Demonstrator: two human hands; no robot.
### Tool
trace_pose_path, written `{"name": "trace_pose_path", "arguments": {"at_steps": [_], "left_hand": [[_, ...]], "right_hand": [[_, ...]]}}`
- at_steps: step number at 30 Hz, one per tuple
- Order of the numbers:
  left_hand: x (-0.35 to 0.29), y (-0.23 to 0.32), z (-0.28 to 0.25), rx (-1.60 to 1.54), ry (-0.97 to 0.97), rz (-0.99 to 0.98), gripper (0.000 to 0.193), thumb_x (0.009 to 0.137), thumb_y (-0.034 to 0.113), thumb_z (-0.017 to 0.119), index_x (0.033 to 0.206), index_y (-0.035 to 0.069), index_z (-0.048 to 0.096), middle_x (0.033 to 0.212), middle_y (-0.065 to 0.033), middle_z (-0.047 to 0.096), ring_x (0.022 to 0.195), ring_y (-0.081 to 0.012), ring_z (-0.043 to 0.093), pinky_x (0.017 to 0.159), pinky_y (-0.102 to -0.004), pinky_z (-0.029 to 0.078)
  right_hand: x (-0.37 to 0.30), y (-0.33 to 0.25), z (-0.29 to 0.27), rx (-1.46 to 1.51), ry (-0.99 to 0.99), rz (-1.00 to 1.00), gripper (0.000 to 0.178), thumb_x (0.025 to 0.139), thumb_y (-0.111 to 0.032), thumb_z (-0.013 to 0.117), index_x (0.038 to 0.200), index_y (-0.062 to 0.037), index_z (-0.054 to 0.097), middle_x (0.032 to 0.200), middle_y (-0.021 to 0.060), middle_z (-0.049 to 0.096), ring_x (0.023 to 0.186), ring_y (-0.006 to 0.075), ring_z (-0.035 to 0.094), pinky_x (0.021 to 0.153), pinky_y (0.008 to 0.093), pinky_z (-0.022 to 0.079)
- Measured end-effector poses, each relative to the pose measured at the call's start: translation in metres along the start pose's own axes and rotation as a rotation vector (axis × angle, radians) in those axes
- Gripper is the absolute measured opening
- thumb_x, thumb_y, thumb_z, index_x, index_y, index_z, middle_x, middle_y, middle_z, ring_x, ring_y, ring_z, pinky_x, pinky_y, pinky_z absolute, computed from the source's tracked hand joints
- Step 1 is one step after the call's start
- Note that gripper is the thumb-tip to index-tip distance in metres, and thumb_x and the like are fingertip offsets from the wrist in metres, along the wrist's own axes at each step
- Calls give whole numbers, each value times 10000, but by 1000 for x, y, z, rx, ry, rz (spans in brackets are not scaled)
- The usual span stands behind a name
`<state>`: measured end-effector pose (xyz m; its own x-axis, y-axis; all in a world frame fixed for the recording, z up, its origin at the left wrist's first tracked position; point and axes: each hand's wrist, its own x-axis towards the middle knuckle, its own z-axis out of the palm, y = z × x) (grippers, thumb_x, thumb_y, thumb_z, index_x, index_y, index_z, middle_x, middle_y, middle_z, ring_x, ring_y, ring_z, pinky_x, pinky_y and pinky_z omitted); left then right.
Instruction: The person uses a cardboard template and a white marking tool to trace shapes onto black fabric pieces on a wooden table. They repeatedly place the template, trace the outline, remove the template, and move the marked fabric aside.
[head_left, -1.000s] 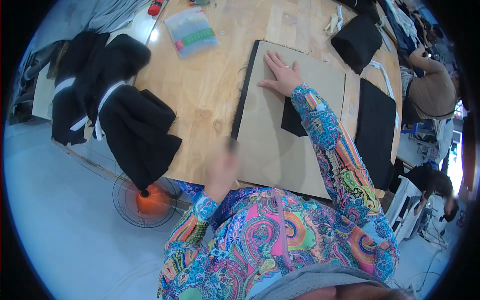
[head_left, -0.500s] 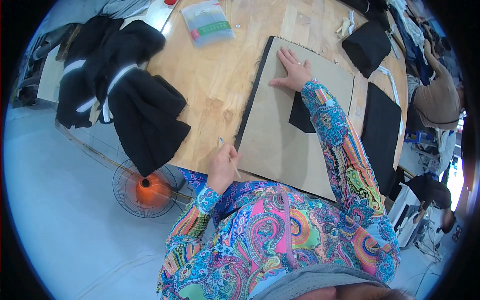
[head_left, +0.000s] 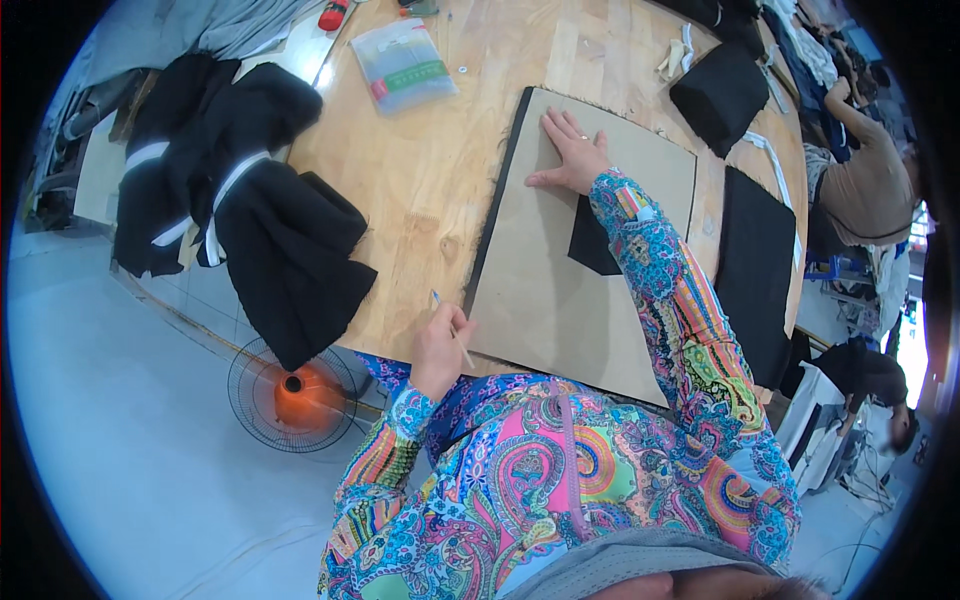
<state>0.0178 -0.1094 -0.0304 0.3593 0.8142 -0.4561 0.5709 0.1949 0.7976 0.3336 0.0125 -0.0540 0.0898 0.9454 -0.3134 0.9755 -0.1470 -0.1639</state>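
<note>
Since I'm watching remotely, I take clock hrs from the middle of the brown card [head_left: 545, 300]; at approx 8 the L hand [head_left: 438, 350] has thumb & fingers pinched round a pencil-like stick [head_left: 463, 347], blue tip up toward 11, pale end slanting down toward 5; can't tell from here if that hand touches the card's edge; at 12 the R hand [head_left: 575, 158] lies flat on the card, palm down, fingers spread, thumb out toward 9; its multicolour sleeve [head_left: 690, 320] crosses the card from btwn 4 & 5; under the card I see black cloth [head_left: 497, 190], showing as a strip along the 9 side; mid-card there's a dark angular patch [head_left: 594, 245], partly behind the sleeve; can't tell if cutout or laid on top; all this sits on a light wood table [head_left: 410, 170]; further out on it, a plastic pouch [head_left: 405, 70] w/ green band btwn 10 & 11, a black bundle [head_left: 722, 95] btwn 1 & 2, folded black fabric [head_left: 755, 270] at 3; at 9, dark bundles [head_left: 290, 240] w/ white bands; beyond the L hand at 8, an orange-hubbed fan [head_left: 305, 395]; a co-worker [head_left: 865, 180] in tan btwn 2 & 3.
</note>
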Motion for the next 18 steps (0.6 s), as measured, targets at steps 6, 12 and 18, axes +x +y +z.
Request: {"name": "trace_pose_path", "arguments": {"at_steps": [6,12,18], "left_hand": [[0,-2,-1,14,6,20,176,840,140,636,831,24,503,675,-146,555,636,-308,567,577,-388,430],[1,-7,1,0,32,52,172,838,126,638,827,22,502,670,-146,550,623,-301,565,571,-386,429],[1,-6,1,6,27,10,172,837,127,640,819,24,504,661,-140,550,622,-297,573,574,-382,433]], "right_hand": [[0,-2,0,14,13,-7,1163,568,-721,682,1461,-143,212,1543,17,139,1422,199,108,1053,675,113],[1,-1,1,15,14,-7,1155,574,-718,680,1461,-146,212,1542,16,139,1421,200,116,1055,671,114],[0,-2,0,1,17,0,1151,578,-719,675,1462,-149,209,1543,16,139,1421,203,118,1058,666,117]]}}
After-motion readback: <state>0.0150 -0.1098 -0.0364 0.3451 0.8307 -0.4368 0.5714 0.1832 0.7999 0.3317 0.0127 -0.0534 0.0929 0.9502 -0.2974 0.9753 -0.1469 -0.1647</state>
